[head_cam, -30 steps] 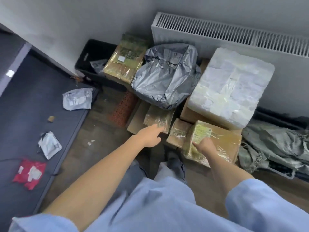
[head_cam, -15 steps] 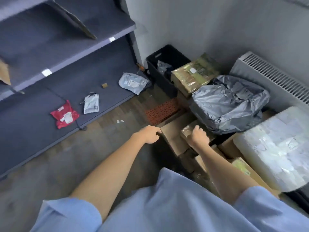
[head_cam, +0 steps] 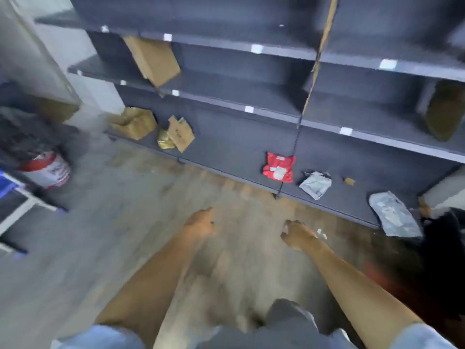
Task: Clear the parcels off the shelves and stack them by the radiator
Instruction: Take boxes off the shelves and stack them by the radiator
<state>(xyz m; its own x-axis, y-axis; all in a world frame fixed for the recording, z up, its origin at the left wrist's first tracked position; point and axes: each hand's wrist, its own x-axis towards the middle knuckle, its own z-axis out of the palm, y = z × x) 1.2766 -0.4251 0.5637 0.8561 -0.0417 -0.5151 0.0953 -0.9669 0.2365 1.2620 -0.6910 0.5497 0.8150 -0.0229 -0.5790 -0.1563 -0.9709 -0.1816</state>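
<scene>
Both hands are seen empty over the wooden floor (head_cam: 141, 202): the left hand (head_cam: 201, 221) and the right hand (head_cam: 298, 235) are held low, and through the blur their fingers appear loosely curled on nothing. The dark shelves (head_cam: 251, 96) are faced. The step in hand is judged to be the fetching of another parcel.

On the bottom shelf, at the right, a red mailer (head_cam: 278, 167), a small grey mailer (head_cam: 315, 183) and a larger grey mailer (head_cam: 393, 215) are left lying. Farther left, crumpled cardboard boxes (head_cam: 181, 133) are seen, and a tilted box (head_cam: 153, 59) on a higher shelf. The radiator is not in view. A forward reach toward the nearest mailers would be called for next.
</scene>
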